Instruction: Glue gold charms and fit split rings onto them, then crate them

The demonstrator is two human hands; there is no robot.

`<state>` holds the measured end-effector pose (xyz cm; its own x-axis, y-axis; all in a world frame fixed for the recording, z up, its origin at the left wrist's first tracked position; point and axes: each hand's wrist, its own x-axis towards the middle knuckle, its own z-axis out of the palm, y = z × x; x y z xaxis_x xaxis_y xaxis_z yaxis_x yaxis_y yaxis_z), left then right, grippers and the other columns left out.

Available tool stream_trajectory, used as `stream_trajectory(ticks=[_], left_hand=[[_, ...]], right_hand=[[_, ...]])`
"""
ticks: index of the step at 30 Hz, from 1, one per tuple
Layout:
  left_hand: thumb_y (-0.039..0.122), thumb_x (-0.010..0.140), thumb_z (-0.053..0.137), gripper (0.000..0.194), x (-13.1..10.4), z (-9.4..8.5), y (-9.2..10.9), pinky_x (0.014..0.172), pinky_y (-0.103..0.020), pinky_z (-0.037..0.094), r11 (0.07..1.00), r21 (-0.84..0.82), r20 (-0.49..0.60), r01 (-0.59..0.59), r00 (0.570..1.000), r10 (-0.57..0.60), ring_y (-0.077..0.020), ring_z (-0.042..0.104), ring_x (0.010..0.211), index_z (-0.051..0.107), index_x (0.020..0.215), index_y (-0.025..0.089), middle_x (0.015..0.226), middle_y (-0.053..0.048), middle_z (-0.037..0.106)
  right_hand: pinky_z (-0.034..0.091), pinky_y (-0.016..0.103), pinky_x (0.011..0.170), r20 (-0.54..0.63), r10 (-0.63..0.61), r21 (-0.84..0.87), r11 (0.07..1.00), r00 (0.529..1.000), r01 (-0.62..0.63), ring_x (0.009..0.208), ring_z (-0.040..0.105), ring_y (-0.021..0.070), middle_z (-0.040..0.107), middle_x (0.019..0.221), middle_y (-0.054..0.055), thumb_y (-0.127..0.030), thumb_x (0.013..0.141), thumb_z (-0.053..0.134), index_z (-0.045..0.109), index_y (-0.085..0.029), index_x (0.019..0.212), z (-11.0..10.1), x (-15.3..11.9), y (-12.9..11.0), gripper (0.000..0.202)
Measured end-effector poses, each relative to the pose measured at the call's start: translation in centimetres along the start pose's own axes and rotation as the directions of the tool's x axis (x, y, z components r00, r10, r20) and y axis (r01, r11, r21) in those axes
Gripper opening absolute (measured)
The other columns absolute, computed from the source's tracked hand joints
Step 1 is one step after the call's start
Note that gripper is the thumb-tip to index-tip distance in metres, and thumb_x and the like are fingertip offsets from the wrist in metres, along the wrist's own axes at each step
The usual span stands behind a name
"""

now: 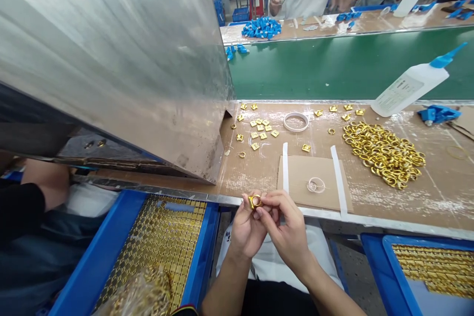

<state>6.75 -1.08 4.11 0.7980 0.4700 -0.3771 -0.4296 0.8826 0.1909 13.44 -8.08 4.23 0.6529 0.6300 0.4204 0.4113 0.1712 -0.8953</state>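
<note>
A gold ring [255, 201] with a squarish top is held between my two hands, just in front of the bench edge. My left hand [247, 229] pinches its left side, closed around the square top. My right hand [287, 227] is closed too, thumb and fingertips on the ring's right side. Beyond them, a cardboard pad [309, 173] lies between two white strips, with a small clear round item [316, 185] on it. Small gold square pieces [262, 135] are scattered at the back left of the pad. A heap of gold rings [385, 153] lies to the right.
A large metal housing [148, 59] stands at the left. Blue trays of gold pieces sit low at left [122, 217] and right [387, 256]. A white bottle [409, 89] leans by the green belt [314, 66]. People are across the belt and at far left.
</note>
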Motion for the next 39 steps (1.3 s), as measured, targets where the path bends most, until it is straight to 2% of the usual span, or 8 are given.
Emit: stream_trajectory(ticks=[13,18,25,31,33,35,36,39], left_hand=[[0.036,0.075,0.087,0.035,0.1,0.1,0.0,0.063,-0.022,0.043,0.999,0.038,-0.043,0.014,0.999,-0.012,-0.0092,0.045,0.057,0.062,0.064,0.015,0.06,0.005,0.045],[0.035,0.07,0.091,0.036,0.2,-0.2,0.1,0.064,-0.02,0.044,1.0,0.03,-0.074,0.001,0.997,0.001,-0.0074,0.044,0.059,0.062,0.066,0.014,0.064,0.005,0.048],[0.038,0.077,0.086,0.039,0.0,0.1,0.1,0.065,-0.021,0.044,0.998,0.061,-0.104,-0.013,0.994,0.019,-0.0075,0.044,0.059,0.056,0.066,0.015,0.065,0.005,0.047],[0.049,0.071,0.087,0.046,-0.3,0.1,0.1,0.064,-0.025,0.043,0.987,0.159,-0.036,-0.028,0.999,0.034,-0.0099,0.042,0.059,0.054,0.067,0.017,0.064,0.005,0.044],[0.054,0.069,0.087,0.048,-0.2,0.0,0.2,0.062,-0.026,0.041,0.963,0.255,0.022,-0.087,0.996,0.084,-0.0113,0.041,0.058,0.054,0.066,0.018,0.062,0.005,0.044],[0.056,0.069,0.085,0.049,-0.1,-0.3,0.5,0.059,-0.027,0.037,0.881,0.396,0.114,-0.26,0.966,0.234,-0.0123,0.04,0.057,0.055,0.063,0.018,0.061,0.004,0.044],[0.056,0.07,0.085,0.048,0.0,-0.6,0.8,0.058,-0.027,0.035,0.802,0.464,0.177,-0.376,0.926,0.333,-0.0128,0.039,0.057,0.056,0.063,0.019,0.06,0.003,0.044],[0.051,0.075,0.082,0.04,-0.1,-1.5,1.8,0.058,-0.028,0.031,0.466,0.606,0.375,-0.645,0.748,0.547,-0.0139,0.04,0.059,0.062,0.064,0.019,0.06,0.002,0.047]], right_hand=[[0.054,0.023,0.065,-0.002,0.01,0.01,1.0,1.0,-0.01,0.078,0.065,0.0145,0.065,0.088,0.002,-0.009,0.089,0.065,0.066,-0.022,0.093,0.0,0.1,0.0,0.013],[0.055,0.023,0.066,-0.005,0.014,0.008,1.0,1.0,-0.014,0.077,0.065,0.0138,0.065,0.088,0.002,-0.008,0.089,0.065,0.065,-0.022,0.091,0.1,0.1,-0.1,0.014],[0.055,0.024,0.062,-0.01,0.008,0.01,1.0,1.0,-0.008,0.074,0.065,0.015,0.066,0.086,0.003,-0.01,0.089,0.066,0.067,-0.021,0.09,0.1,0.0,-0.4,0.011],[0.056,0.025,0.064,0.002,-0.002,0.008,1.0,1.0,0.002,0.077,0.067,0.0163,0.067,0.086,0.004,-0.011,0.09,0.066,0.068,-0.021,0.09,0.0,0.1,-0.7,0.01],[0.055,0.024,0.059,0.014,0.0,0.012,1.0,1.0,0.0,0.073,0.066,0.0157,0.066,0.085,0.004,-0.012,0.091,0.066,0.068,-0.021,0.091,-0.1,0.1,-0.7,0.009],[0.052,0.023,0.054,0.034,0.011,0.02,1.0,0.999,-0.012,0.064,0.06,0.0127,0.066,0.086,0.003,-0.015,0.091,0.067,0.07,-0.02,0.094,-0.3,0.0,-0.7,0.006],[0.05,0.023,0.052,0.046,0.024,0.029,0.999,0.999,-0.025,0.059,0.057,0.0111,0.066,0.086,0.003,-0.018,0.092,0.068,0.07,-0.02,0.096,-0.3,-0.1,-0.7,0.006],[0.05,0.023,0.051,0.104,0.086,0.108,0.989,0.991,-0.098,0.056,0.055,0.0097,0.067,0.087,0.003,-0.029,0.094,0.069,0.071,-0.02,0.099,-0.6,-0.4,-0.9,0.01]])
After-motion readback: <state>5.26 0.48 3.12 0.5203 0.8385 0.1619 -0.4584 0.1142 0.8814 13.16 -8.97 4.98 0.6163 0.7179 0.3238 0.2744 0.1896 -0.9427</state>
